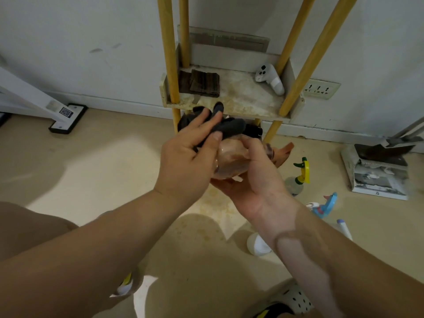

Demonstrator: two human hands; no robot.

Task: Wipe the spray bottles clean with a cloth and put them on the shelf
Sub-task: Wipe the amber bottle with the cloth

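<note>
My right hand grips a clear, orange-tinted spray bottle held sideways in front of the shelf; its orange trigger points right. My left hand presses a dark cloth against the bottle's top, fingers curled round the cloth. On the floor to the right stand a spray bottle with a yellow and green head and one with a blue head. A white bottle lies below my right wrist.
The low shelf has yellow posts. On it lie folded dark cloths and a white controller. A wall socket is to its right. A dustpan on a box sits at the right wall. My sandalled foot is bottom right.
</note>
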